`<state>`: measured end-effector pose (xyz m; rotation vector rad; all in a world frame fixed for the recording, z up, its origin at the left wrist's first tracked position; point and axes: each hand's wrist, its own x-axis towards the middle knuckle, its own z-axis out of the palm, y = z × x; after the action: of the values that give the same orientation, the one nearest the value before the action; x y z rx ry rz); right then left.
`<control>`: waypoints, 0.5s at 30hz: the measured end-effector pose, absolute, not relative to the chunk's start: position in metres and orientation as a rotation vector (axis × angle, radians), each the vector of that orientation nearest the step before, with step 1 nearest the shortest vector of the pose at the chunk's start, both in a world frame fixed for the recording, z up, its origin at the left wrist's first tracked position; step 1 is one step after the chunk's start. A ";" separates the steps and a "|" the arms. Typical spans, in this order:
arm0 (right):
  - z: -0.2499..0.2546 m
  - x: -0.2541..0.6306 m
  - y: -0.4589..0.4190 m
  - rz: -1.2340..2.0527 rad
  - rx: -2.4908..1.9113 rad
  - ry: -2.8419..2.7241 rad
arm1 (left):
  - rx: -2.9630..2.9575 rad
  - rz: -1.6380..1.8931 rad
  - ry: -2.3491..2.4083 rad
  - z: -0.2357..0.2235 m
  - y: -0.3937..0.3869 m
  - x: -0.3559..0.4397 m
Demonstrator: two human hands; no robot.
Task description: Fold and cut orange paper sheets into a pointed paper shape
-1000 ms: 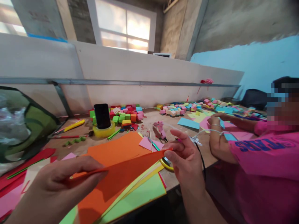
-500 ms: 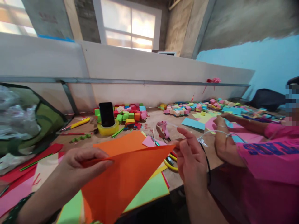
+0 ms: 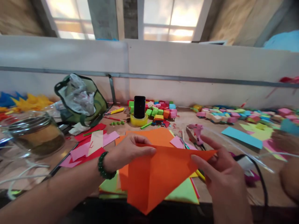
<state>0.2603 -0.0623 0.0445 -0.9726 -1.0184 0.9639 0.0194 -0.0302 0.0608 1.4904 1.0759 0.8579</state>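
A folded sheet of orange paper [image 3: 168, 174] hangs between my hands above the table's front edge, its top edge folded and its right end narrowing to a point. My left hand [image 3: 130, 152], with a dark green bead bracelet [image 3: 102, 166] at the wrist, pinches the top edge between thumb and fingers. Near the pointed right end, my right hand [image 3: 219, 168] grips the paper, thumb in front and some fingers behind. Beneath it lie another orange sheet [image 3: 161, 135] and light green paper [image 3: 184, 193].
A phone [image 3: 139, 107] stands in a yellow tape roll [image 3: 139, 120] near several paper cubes [image 3: 158, 112]. Behind my right hand are a pink glue gun [image 3: 197, 130] and scissors [image 3: 184, 143]. To the left stand a glass jar [image 3: 35, 137] and a green bag [image 3: 100, 99].
The view has swung left, bringing in the jar and leaving the co-worker mostly out of frame. My right thumb has moved inward along the orange paper, which now shows a vertical crease.
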 end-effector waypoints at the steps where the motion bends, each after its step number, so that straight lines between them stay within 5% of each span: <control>1: 0.043 0.262 -0.061 0.957 -0.980 -1.042 | 1.473 0.860 1.073 0.059 -0.029 0.019; 15: 0.053 0.255 -0.067 0.950 -0.923 -0.967 | 1.723 0.913 1.158 0.065 -0.040 0.017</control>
<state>0.2546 -0.0668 0.0527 -0.9226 -0.9673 0.9497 0.0171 -0.0397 0.0646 1.7226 1.1576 0.9133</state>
